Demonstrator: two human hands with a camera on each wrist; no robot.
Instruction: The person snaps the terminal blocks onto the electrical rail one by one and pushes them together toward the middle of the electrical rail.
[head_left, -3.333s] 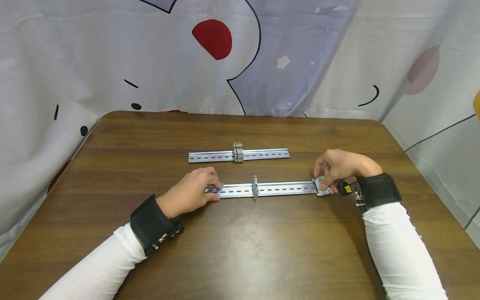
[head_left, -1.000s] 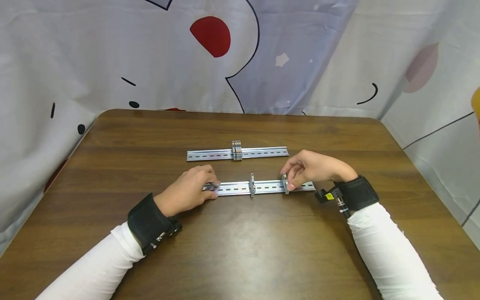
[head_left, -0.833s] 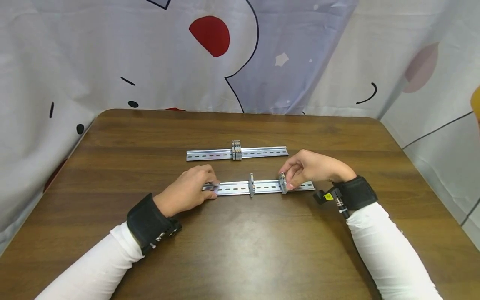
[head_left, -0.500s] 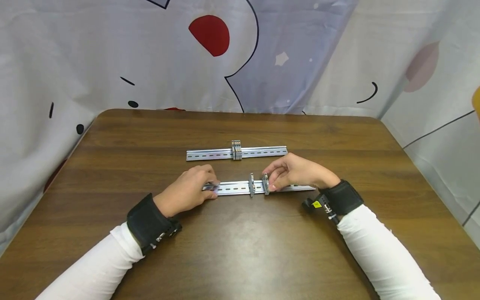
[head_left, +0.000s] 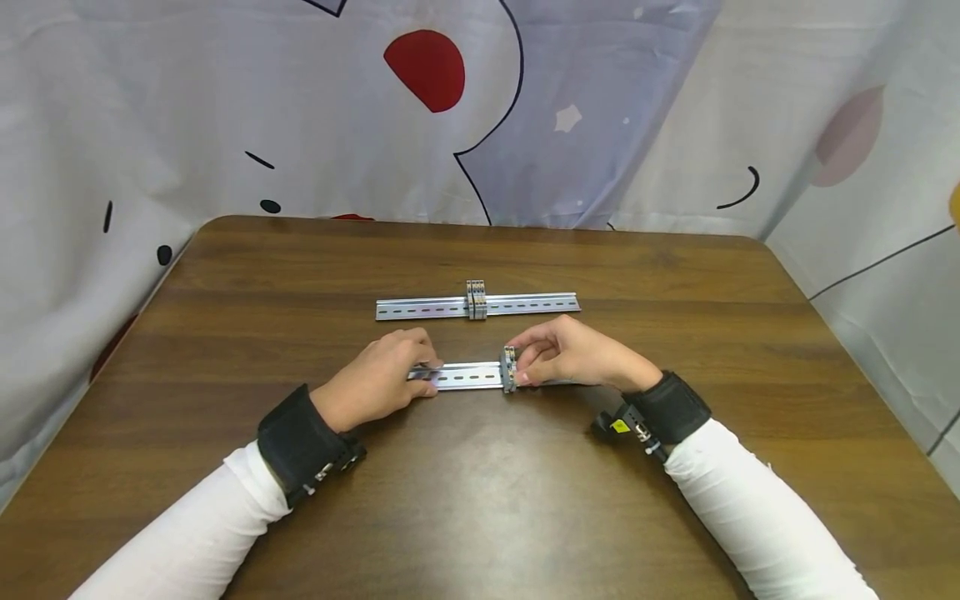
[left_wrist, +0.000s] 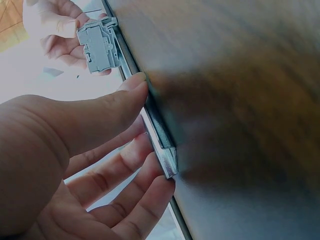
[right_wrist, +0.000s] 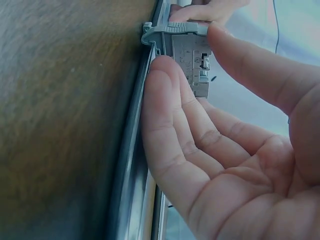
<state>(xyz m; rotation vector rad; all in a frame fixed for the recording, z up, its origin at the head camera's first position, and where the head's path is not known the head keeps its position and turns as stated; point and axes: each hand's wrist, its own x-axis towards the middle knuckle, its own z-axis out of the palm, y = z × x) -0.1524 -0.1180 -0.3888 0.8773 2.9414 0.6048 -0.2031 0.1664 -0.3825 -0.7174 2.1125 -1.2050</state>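
Observation:
In the head view, a slotted metal DIN rail (head_left: 468, 377) lies across the table in front of me. My left hand (head_left: 382, 375) grips its left end, thumb on the near edge and fingers along the far one. Near the middle of the rail, grey terminal blocks (head_left: 507, 369) stand side by side. My right hand (head_left: 573, 354) pinches the right-hand block between thumb and fingers and covers much of the rail's right part. The left wrist view shows the flat side of a grey block (left_wrist: 99, 47) seated across the rail. From the right wrist, the pinched block (right_wrist: 185, 55) appears hooked over the rail edge.
A second DIN rail (head_left: 420, 309) lies parallel behind the first, with several terminal blocks (head_left: 476, 300) clustered at its middle. Both rest on the brown wooden table (head_left: 480, 500). A printed curtain (head_left: 300, 108) hangs behind the table.
My right hand has slid its terminal block leftward from the rail's right end up to the block at the middle. The left hand has kept its grip on the left end.

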